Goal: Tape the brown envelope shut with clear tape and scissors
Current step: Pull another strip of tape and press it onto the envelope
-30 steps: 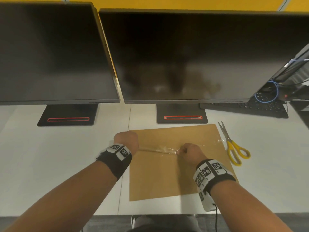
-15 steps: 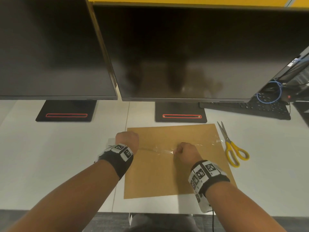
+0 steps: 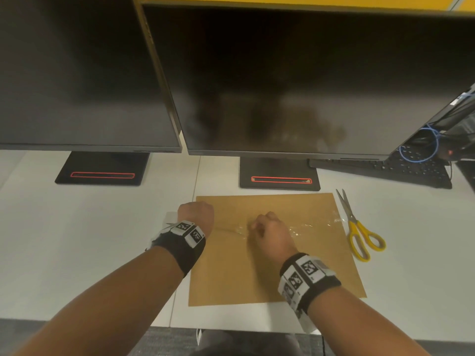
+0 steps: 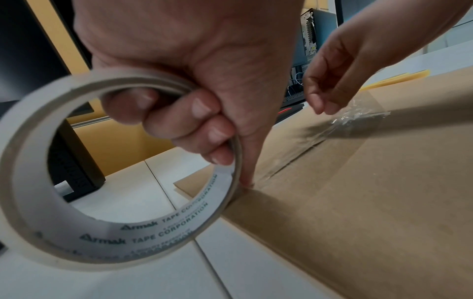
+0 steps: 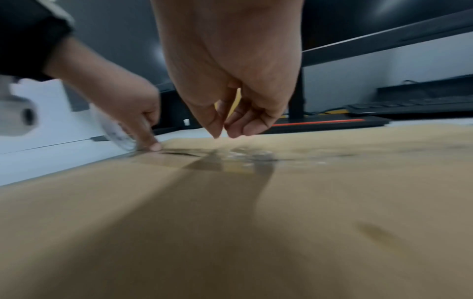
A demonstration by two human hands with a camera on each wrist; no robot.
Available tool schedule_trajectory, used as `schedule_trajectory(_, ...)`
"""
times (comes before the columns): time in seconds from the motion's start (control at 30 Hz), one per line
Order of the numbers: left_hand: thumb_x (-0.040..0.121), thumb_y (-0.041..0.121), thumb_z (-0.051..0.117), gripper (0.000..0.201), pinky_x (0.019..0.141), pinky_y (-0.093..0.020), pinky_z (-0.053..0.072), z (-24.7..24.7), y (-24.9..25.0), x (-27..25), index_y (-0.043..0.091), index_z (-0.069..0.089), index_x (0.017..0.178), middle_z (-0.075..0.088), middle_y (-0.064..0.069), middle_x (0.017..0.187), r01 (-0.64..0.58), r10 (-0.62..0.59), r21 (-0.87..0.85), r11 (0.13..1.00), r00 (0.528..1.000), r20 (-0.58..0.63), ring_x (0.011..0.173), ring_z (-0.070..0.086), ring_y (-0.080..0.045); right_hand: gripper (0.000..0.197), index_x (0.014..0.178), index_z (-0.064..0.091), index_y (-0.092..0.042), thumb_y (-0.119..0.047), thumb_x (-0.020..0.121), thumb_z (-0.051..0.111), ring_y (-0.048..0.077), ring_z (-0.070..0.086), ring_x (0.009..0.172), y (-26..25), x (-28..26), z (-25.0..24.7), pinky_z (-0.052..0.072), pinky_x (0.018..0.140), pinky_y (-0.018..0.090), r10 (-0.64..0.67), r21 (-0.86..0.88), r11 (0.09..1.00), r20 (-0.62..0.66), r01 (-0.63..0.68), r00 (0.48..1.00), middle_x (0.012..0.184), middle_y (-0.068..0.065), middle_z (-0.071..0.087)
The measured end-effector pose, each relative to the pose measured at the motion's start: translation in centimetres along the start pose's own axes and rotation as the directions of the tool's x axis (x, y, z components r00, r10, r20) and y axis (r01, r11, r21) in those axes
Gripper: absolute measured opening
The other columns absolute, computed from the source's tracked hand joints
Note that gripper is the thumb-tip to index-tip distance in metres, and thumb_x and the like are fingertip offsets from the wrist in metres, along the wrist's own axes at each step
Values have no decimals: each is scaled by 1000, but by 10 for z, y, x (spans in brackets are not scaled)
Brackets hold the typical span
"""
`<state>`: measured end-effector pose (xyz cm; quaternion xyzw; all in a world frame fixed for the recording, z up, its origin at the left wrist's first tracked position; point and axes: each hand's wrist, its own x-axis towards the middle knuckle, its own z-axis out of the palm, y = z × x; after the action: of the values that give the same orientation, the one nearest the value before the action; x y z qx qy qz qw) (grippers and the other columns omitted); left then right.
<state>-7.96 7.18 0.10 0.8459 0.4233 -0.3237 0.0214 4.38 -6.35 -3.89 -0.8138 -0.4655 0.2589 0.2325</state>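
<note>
Left hand: my left hand [image 4: 179,66] grips the tape roll [image 4: 84,202], fingers curled through the ring, one finger pressing the tape down at the left edge of the envelope [image 3: 257,273].
Right hand: my right hand [image 3: 270,232] hangs just over the strip, fingertips [image 5: 235,129] loosely bent together; I see nothing held (it looks free).
Tape: the strip [image 3: 308,226] lies across the flap seam, wrinkled in the middle.
Scissors: the scissors [image 3: 359,232] lie untouched, just beside the right edge.
Progress: I judge the strip is laid, but not yet cut from the roll; smoothing and cutting are left.
</note>
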Motion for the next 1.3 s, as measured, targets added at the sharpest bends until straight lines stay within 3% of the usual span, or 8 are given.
schedule_trajectory(0.13,90,7,50,19,70,-24,45,3,-2,0,15,66,98,66,1,100,-29,30,13,999,998,-55,94,65,-16,31,117,64,-10,-7,93,44,26,56,103,-30,6,30,43,91,30,-200,-8,979,197,206,960,116,10,56)
schedule_trajectory(0.27,92,14,49,17,68,-25,45,5,-6,1,15,65,96,67,1,99,-42,42,-5,999,997,-63,89,65,-16,41,130,55,-11,-3,93,41,27,49,111,-35,7,38,39,93,29,-180,-79,974,289,211,940,121,12,51)
schedule_trajectory(0.37,93,31,48,24,68,-27,43,0,-19,-2,13,62,100,64,0,96,-78,76,-42,996,996,-49,86,62,-18,47,134,50,-12,0,90,40,27,45,116,-37,7,38,38,96,30,-157,-119,972,318,203,935,128,10,46)
schedule_trajectory(0.53,91,52,45,39,82,-33,45,-9,-56,-2,15,57,90,59,-1,85,-59,73,-192,980,995,67,86,58,-22,56,138,39,-23,-2,86,41,28,36,123,-45,12,46,37,104,38,-104,-224,955,355,192,929,140,5,37)
schedule_trajectory(0.63,91,54,47,41,85,-35,43,-7,-69,2,16,53,79,53,0,79,-63,84,-313,948,995,55,84,53,-21,61,140,31,-30,-4,86,39,29,33,125,-49,13,49,35,104,42,-77,-287,938,371,193,925,142,5,34)
schedule_trajectory(0.8,92,55,44,38,96,-38,34,-1,-63,4,20,59,91,59,1,94,-72,66,-257,964,997,-33,102,57,-22,64,143,23,-36,-4,89,36,32,28,130,-53,14,50,30,106,47,-45,-372,905,401,208,915,147,8,27)
schedule_trajectory(0.9,91,50,46,38,92,-37,34,0,-65,7,18,66,97,65,0,96,-45,31,-240,970,998,-60,95,59,-21,72,144,18,-40,0,86,35,33,25,133,-57,12,48,28,109,49,-22,-412,886,421,213,907,148,9,23)
schedule_trajectory(1.3,85,44,52,32,83,-34,31,3,-57,8,22,47,62,54,5,66,23,-51,-211,977,991,-125,74,55,-17,92,145,-5,-46,-5,82,50,32,27,132,-72,19,44,37,99,48,72,-577,761,532,298,844,148,6,22)
